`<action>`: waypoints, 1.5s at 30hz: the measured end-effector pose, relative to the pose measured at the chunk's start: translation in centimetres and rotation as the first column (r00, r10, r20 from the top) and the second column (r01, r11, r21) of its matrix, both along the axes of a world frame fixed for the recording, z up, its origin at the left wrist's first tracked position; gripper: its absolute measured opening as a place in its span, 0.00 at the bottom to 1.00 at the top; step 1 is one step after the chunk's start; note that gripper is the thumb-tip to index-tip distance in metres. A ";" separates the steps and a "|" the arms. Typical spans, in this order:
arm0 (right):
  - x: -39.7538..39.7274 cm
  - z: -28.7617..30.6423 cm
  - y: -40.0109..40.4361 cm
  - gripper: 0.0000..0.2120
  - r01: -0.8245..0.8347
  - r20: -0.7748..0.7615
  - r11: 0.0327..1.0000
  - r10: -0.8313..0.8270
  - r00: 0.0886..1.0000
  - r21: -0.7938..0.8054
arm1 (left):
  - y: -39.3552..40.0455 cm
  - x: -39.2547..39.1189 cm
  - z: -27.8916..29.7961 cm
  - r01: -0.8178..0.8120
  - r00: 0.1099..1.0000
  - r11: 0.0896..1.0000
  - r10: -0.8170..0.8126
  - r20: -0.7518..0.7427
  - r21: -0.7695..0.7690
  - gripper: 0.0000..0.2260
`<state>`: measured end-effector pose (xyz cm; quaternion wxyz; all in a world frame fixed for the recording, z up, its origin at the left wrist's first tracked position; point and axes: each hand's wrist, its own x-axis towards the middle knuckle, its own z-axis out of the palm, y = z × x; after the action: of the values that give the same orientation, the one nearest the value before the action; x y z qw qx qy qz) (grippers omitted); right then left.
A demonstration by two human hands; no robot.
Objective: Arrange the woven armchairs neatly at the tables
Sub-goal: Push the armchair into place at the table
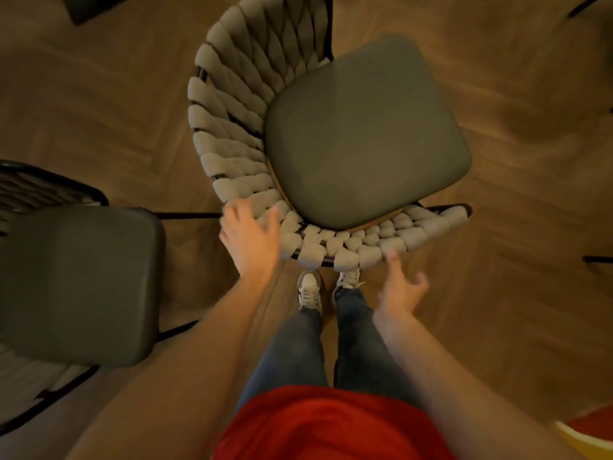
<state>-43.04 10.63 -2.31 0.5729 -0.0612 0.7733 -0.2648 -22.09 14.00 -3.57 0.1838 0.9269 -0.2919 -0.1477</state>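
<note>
Looking down: you stand on a brown wooden floor (497, 293) right behind a woven armchair of thick beige rope on a black metal frame (232, 134).
Chair in front: its curved rope back runs from the top of the view, round the left side, and along the edge closest to you. A dark grey square seat cushion (365, 131) lies inside the curve.
Your left hand (250, 237): it rests flat on the rope rim at the near left corner of the chair back, fingers spread and laid over the ropes.
Your right hand (399, 287): it is loose and spread, holding nothing. One fingertip is at the rope rim on the near right side; you cannot tell if it touches.
Your feet: two grey and white sneakers (310, 293) stand just beside the chair back, below blue jeans (298, 353) and a red shirt (325, 423).
Second chair: another woven armchair with a dark cushion (79, 287) stands near, on your left, apart from the first.
Top left corner: a dark shape (86, 8), too blurred to tell.
</note>
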 end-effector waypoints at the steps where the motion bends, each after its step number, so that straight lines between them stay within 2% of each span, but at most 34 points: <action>1: 1.3 -0.7 0.7 0.43 0.088 0.131 0.991 -0.100 0.986 0.097 | -0.5 1.4 -0.2 -0.177 0.983 0.983 0.174 -0.051 -0.047 0.21; 2: 2.7 -1.2 1.3 0.40 0.114 0.221 0.982 -0.146 0.964 0.150 | -1.2 2.9 -0.7 -0.316 0.943 0.947 0.307 -0.131 -0.060 0.22; 4: 5.2 -2.1 1.9 0.35 0.136 0.302 0.971 -0.191 0.934 0.195 | -2.6 5.9 -2.0 -0.480 0.821 0.877 0.447 -0.356 -0.005 0.26; 6: 7.1 -2.9 1.8 0.32 0.172 0.333 0.964 -0.234 0.913 0.205 | -4.1 8.6 -2.9 -0.568 0.667 0.822 0.483 -0.567 0.033 0.31; 8: 8.0 -3.6 1.2 0.32 0.189 0.336 0.961 -0.248 0.908 0.201 | -5.4 10.3 -3.5 -0.597 0.582 0.800 0.484 -0.654 0.061 0.32; 10: 8.5 -4.1 0.6 0.29 0.214 0.300 0.955 -0.269 0.915 0.203 | -6.1 11.1 -4.1 -0.573 0.584 0.813 0.494 -0.645 0.104 0.28; 14: 8.7 -4.5 0.4 0.30 0.247 0.228 0.945 -0.294 0.928 0.215 | -5.3 11.3 -4.1 -0.474 0.690 0.876 0.433 -0.580 0.090 0.23; 22: 5.2 -4.0 0.4 0.26 0.122 0.276 0.964 -0.186 0.943 0.235 | -2.5 8.9 -3.0 -0.470 0.684 0.876 0.439 -0.583 0.109 0.22; 30: 0.2 -3.9 -4.6 0.25 -0.037 0.174 0.981 0.004 0.985 0.190 | -1.9 3.1 -2.8 -0.620 0.590 0.767 0.595 -0.546 0.166 0.26; 35: -2.6 -3.8 -10.3 0.27 -0.171 0.152 0.974 0.149 0.977 0.148 | -3.1 -1.9 -3.0 -0.744 0.456 0.648 0.671 -0.584 0.164 0.27; 41: -4.7 -3.8 -18.0 0.27 -0.373 0.084 0.926 0.367 0.926 0.065 | -6.5 -7.0 -3.0 -0.836 0.324 0.515 0.741 -0.588 0.188 0.28; 45: -4.4 -3.7 -23.1 0.30 -0.459 0.038 0.889 0.458 0.888 0.003 | -9.1 -8.5 -2.8 -0.831 0.277 0.516 0.709 -0.648 0.209 0.29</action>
<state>-47.49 -12.51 -5.98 0.6334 -0.2337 0.7281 -0.1185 -30.57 4.86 -6.36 0.4007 0.8098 0.2700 -0.3328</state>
